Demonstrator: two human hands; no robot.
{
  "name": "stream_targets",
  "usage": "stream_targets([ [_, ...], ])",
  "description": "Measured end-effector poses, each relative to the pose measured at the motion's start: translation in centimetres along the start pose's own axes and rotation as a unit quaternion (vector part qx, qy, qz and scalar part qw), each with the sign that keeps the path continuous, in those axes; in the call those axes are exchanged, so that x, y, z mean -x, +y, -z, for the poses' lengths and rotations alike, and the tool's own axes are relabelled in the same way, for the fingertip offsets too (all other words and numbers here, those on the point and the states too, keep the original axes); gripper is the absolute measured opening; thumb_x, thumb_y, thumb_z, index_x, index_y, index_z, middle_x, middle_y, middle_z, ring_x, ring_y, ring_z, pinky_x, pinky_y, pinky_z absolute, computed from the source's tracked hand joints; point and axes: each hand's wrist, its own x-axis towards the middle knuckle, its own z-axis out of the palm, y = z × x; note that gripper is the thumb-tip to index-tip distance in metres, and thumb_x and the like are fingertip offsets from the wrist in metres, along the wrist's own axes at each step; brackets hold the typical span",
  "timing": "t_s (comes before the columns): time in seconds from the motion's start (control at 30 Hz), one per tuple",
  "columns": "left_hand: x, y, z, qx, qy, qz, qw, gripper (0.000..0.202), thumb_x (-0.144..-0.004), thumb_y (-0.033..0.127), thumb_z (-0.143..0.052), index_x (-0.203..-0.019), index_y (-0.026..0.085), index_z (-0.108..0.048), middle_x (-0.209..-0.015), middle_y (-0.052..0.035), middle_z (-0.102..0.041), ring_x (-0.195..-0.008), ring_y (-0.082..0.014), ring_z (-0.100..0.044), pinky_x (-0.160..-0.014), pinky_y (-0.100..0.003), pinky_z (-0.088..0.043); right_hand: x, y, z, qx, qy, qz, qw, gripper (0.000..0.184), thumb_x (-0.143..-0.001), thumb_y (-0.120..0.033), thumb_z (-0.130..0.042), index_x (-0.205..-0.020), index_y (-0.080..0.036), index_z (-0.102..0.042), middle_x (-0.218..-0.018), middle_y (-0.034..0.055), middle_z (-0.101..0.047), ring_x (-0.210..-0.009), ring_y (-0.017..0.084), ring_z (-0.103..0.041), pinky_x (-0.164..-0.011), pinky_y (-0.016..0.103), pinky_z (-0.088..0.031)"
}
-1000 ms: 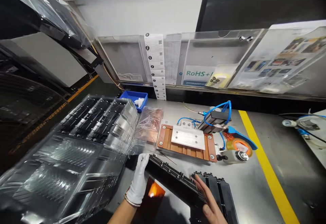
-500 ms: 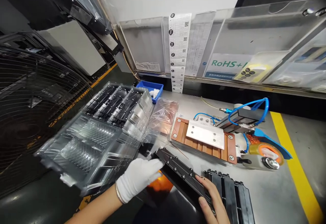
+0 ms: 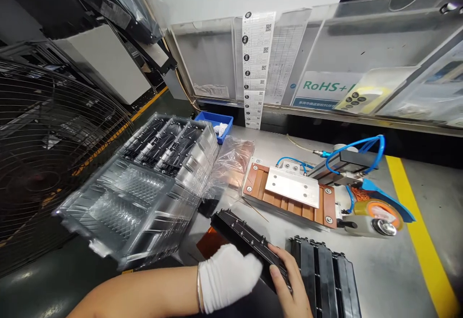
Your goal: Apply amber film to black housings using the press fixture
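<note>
My right hand (image 3: 287,282), bare, grips the near end of a long black plastic part (image 3: 249,238) with small round knobs along its edge. The part is held tilted, its far end pointing up and left. My left hand (image 3: 231,277), in a white glove, is curled against the part's left side. Its fingers are pressed together and blurred at the tips, so anything inside them is hidden. Behind the glove shows an orange, shiny surface (image 3: 210,245). Several similar black parts (image 3: 321,272) lie side by side on the bench, right of my right hand.
A clear plastic tray (image 3: 144,207) on the left holds black parts in its far compartments. A brown-and-silver fixture (image 3: 292,187) with blue air hoses stands mid-bench, tape and a bottle (image 3: 369,226) beside it. Farther back are a blue bin (image 3: 213,120) and a plastic-wrapped copper-coloured block (image 3: 237,159).
My left hand has slid along the part from its far end toward me and right, its fingers now curled. The part has shifted slightly left, still in my right hand.
</note>
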Motion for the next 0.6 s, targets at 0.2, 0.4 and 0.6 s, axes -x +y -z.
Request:
stream_targets([
  [0.2,-0.7,0.1,-0.4,-0.047,0.015,-0.005,0.999,0.020,-0.080,0.014,-0.057,-0.100,0.013,-0.063,-0.075,-0.0055,-0.067,-0.053,-0.0260,-0.065,-0.038,-0.034,-0.051,-0.5,1.8,0.7,0.032,-0.056,0.005,0.998,0.048,-0.089,-0.059,-0.048,-0.128,-0.032,-0.055,-0.138,0.0048,-0.049,-0.135,0.029,-0.038,-0.116,0.052,-0.026],
  [0.4,-0.3,-5.2,1.4,-0.030,-0.250,0.167,0.953,0.020,-0.084,0.009,-0.054,-0.099,0.013,-0.067,-0.076,-0.0130,-0.070,-0.069,-0.0317,-0.070,-0.058,-0.039,-0.055,0.8,0.1,1.7,0.013,-0.007,-0.027,1.000,0.049,-0.087,-0.066,-0.046,-0.123,-0.035,-0.058,-0.139,0.0021,-0.048,-0.136,0.029,-0.036,-0.117,0.052,-0.022],
  [0.6,0.0,-5.6,1.3,-0.070,-0.233,0.087,0.966,0.017,-0.080,0.002,-0.052,-0.076,0.011,-0.065,-0.073,-0.0124,-0.066,-0.076,-0.0288,-0.065,-0.065,-0.038,-0.050,1.0,-1.6,1.4,-0.021,0.016,-0.035,0.999,0.048,-0.087,-0.068,-0.045,-0.118,-0.034,-0.061,-0.131,-0.0004,-0.055,-0.130,0.026,-0.044,-0.114,0.041,-0.033],
])
